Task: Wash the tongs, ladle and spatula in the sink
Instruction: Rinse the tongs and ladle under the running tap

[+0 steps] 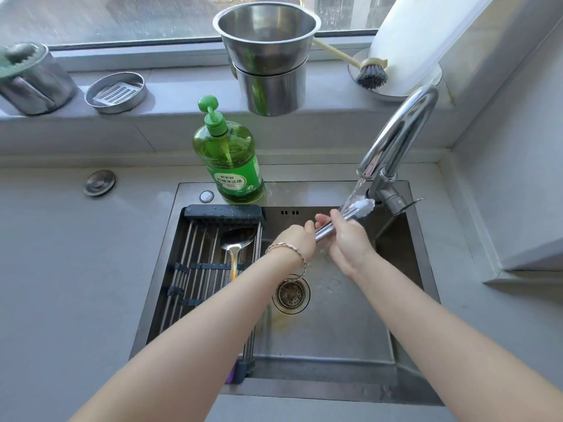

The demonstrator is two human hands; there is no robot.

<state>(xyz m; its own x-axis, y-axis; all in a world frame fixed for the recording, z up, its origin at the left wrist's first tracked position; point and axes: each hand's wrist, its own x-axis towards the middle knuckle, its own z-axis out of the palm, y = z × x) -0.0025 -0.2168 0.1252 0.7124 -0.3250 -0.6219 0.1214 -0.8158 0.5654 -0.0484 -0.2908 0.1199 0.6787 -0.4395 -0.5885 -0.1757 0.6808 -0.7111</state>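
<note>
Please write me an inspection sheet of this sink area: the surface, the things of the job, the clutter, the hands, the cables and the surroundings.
Surface: steel sink, wet; drain strainer uncovered.
Job's things: tongs under running water from the faucet; ladle lying on the drying rack; spatula not seen.
Clutter: green dish soap bottle behind the sink; stacked steel pots, dish brush, soap dish on the ledge.
Hands: left hand and right hand both hold the tongs.
Cables: nothing seen.
Surroundings: window behind the ledge.
</note>
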